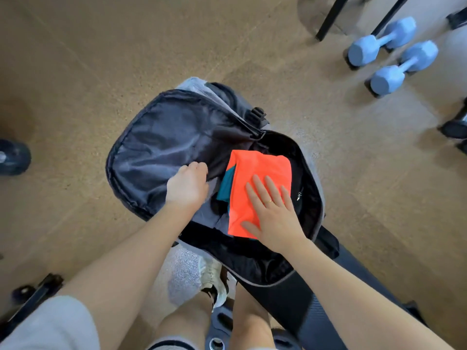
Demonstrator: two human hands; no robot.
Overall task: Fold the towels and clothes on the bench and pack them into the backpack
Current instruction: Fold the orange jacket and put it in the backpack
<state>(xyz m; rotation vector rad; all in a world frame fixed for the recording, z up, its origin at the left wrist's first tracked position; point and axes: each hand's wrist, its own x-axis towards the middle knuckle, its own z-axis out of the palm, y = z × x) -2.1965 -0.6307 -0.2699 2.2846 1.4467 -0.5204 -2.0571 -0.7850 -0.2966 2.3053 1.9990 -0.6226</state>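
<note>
Inside the open backpack point(307, 173), a folded orange cloth point(257, 178) lies on top of a teal cloth point(226, 186), whose edge shows at its left side. The right hand point(271, 213) lies flat on the orange cloth with fingers straight and spread, holding nothing. The left hand point(187, 184) has its fingers curled at the inner edge of the flap point(156, 147), which is thrown open to the left; whether it pinches the fabric cannot be told. Dark lining surrounds the cloths, with room on the right side of the compartment. The backpack rests across the worktop point(358, 269), mostly hidden beneath it. Two blue dumbbells point(391, 54) sit on the floor point(101, 59), well apart at upper right.
</note>
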